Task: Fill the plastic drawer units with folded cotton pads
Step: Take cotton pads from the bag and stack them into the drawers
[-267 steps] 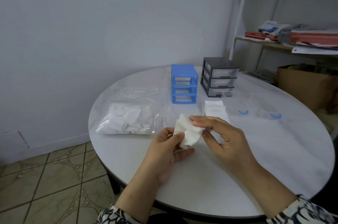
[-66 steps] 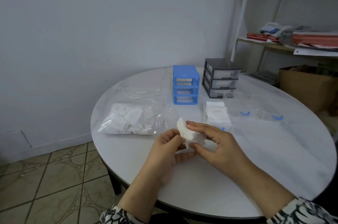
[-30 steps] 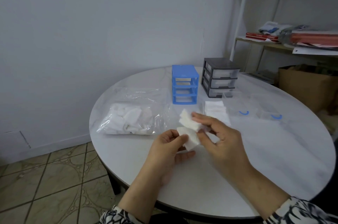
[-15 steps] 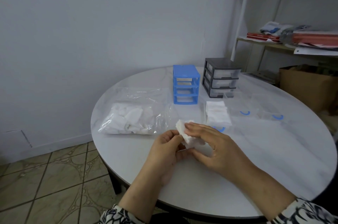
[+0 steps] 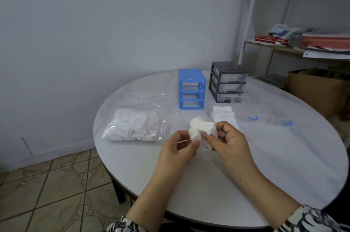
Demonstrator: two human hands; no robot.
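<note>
Left hand (image 5: 180, 148) and right hand (image 5: 230, 140) both pinch one cotton pad (image 5: 201, 132), apparently mid-fold, nearer than the blue drawer unit (image 5: 191, 89); uneven pulling could undo the crease.

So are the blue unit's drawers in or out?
Out: the blue unit shows three open slots, and clear drawers lie on the table.

Soft, dim, bluish light spreading evenly; faint shadows lying under hands (image 5: 204, 142); wide-angle edges bending, blurring slightly.
</note>
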